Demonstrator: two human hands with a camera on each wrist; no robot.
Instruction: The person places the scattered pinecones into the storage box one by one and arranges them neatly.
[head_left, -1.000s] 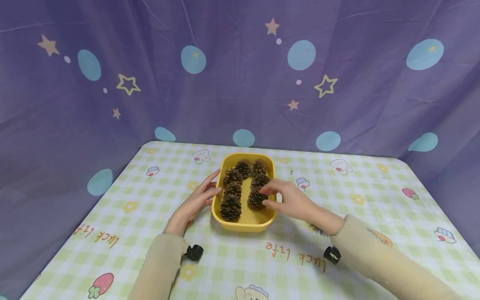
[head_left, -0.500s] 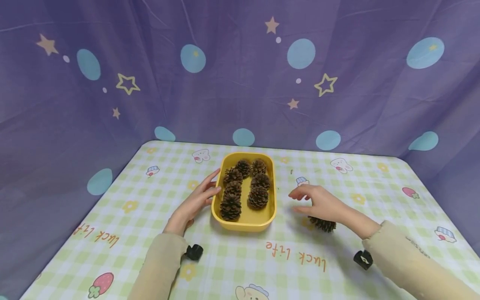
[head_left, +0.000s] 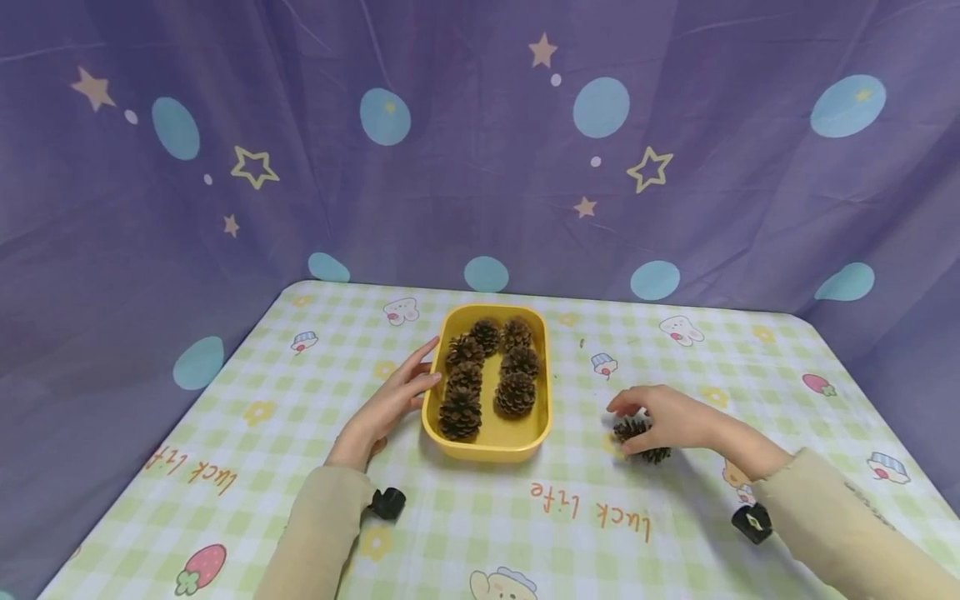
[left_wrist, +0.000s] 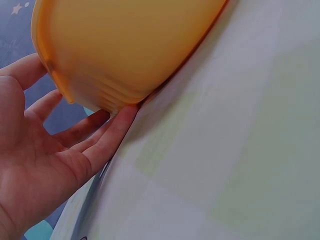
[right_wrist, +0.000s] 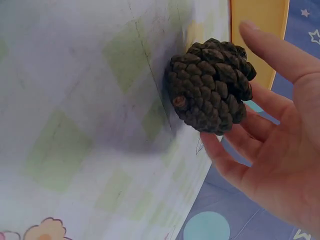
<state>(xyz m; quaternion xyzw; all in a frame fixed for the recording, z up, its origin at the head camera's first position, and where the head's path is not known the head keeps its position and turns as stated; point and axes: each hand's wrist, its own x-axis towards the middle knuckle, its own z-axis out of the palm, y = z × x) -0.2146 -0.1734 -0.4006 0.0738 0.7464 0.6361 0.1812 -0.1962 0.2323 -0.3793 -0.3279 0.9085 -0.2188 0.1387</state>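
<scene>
A yellow plastic tub [head_left: 487,453] stands on the table, holding two rows of brown pine cones; the nearest cone of the left row [head_left: 460,415] sits by the front corner. My left hand [head_left: 381,410] rests against the tub's left side with its fingers extended, touching the outer wall [left_wrist: 125,45] in the left wrist view. To the right of the tub, my right hand [head_left: 671,419] reaches over a single pine cone [head_left: 656,455] lying on the cloth. In the right wrist view, the thumb is apart from this pine cone [right_wrist: 210,87], and the fingers extend behind it.
A green-and-white checked cloth [head_left: 600,550] with printed cartoons covers the table. Behind it hangs a purple curtain [head_left: 465,192] with stars and blue spots. A small black device [head_left: 752,523] is worn at the right wrist, another [head_left: 388,503] at the left.
My right hand has moved away from a cone inside the tub, rightward to the loose pine cone on the cloth. The left hand has stayed at the tub's side.
</scene>
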